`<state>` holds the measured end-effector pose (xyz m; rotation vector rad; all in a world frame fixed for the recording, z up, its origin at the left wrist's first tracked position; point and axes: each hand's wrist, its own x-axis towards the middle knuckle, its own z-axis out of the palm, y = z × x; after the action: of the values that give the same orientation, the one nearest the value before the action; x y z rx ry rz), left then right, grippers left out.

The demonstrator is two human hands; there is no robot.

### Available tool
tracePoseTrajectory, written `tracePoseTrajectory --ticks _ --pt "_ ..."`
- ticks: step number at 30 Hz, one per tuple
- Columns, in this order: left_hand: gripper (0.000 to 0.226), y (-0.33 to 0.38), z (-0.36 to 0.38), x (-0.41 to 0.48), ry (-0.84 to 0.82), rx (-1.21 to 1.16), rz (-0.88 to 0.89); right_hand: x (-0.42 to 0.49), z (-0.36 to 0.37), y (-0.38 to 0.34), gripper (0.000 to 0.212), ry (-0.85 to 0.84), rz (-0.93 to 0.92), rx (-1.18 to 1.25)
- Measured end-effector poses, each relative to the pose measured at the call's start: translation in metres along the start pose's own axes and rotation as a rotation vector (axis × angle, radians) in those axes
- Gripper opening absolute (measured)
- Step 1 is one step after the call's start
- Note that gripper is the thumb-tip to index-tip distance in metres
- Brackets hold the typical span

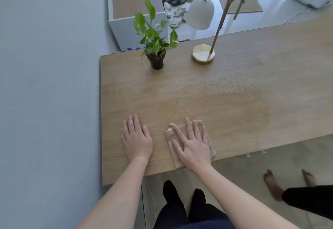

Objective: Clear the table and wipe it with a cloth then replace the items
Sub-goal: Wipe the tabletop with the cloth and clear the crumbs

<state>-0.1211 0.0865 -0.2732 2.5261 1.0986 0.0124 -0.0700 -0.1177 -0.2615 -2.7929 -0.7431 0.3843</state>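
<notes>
1. The left hand lies flat on the table, palm down, with the fingers straight and close together. It holds nothing and touches only the wood, near the table's left edge.
2. A small potted plant stands upright on the table, well beyond the left hand and a little to its right, apart from both hands.
3. The right hand is just beside the left hand, also flat, with the fingers straight and spread. It presses down on the folded beige cloth, which lies under the palm and fingers at the near edge of the table. The fingers are not curled round the cloth.
4. A brass lamp stands far beyond the right hand.
5. Another person's bare feet are on the floor, right of the right hand.
</notes>
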Motion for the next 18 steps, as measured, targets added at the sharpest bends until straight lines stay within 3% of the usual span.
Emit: tracePoseTrajectory --ticks 10,15,18 --pt "0.066 -0.004 -0.029 -0.010 -0.172 -0.054 0.037 -0.008 -0.009 -0.002 0.062 -0.096 0.044 0.050" --pt "0.060 0.004 -0.034 -0.025 -0.165 -0.110 0.036 -0.006 -0.033 0.007 0.065 -0.125 -0.019 0.121" --pt "0.054 0.015 -0.035 -0.027 -0.135 -0.169 0.079 0.000 -0.055 0.023 0.057 -0.050 -0.043 0.226"
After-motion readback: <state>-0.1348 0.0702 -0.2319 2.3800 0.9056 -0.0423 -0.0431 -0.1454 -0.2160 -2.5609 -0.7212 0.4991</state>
